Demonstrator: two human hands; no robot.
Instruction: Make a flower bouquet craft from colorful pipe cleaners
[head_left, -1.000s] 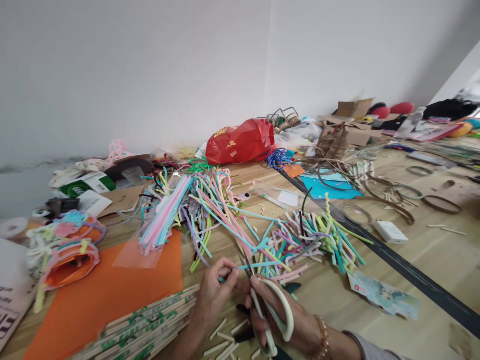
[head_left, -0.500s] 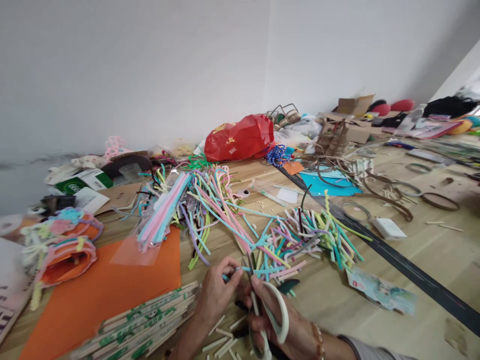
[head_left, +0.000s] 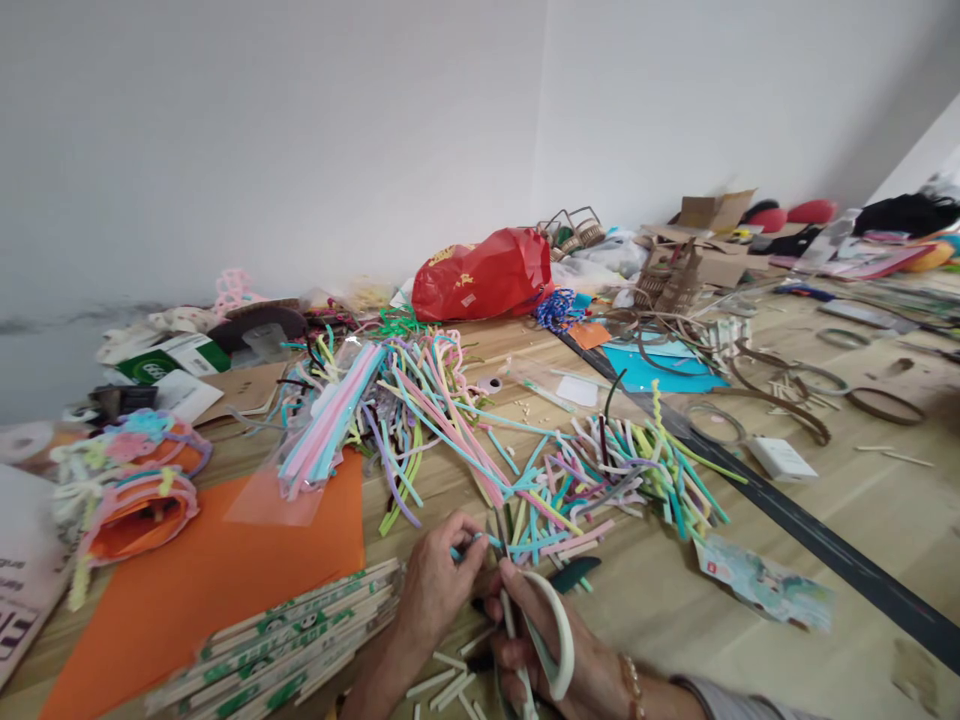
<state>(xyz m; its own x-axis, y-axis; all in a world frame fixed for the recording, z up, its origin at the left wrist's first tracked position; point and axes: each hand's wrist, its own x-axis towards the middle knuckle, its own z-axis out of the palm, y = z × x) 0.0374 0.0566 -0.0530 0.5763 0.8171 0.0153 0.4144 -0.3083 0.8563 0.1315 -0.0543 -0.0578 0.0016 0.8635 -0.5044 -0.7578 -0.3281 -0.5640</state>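
At the bottom centre my left hand (head_left: pixel 437 582) pinches the end of a light blue pipe cleaner (head_left: pixel 480 541) between thumb and fingers. Beside it my right hand (head_left: pixel 559 655) grips white-handled scissors (head_left: pixel 540 630), whose blades point up at the pipe cleaner just right of my left fingertips. Behind both hands lies a big tangle of pastel pipe cleaners (head_left: pixel 525 470). Short cut white sticks (head_left: pixel 442 685) lie under my wrists.
An orange sheet (head_left: pixel 225 580) and a stack of green-printed stick packs (head_left: pixel 292 630) lie to the left. Further off are a red plastic bag (head_left: pixel 484 275), blue paper (head_left: pixel 656 370), cardboard rings (head_left: pixel 874 400), a white box (head_left: pixel 780 460) and a printed card (head_left: pixel 765 585).
The camera dipped and shifted slightly. My hands stayed together on the pipe cleaner, and the scissors slid a little lower in the picture.
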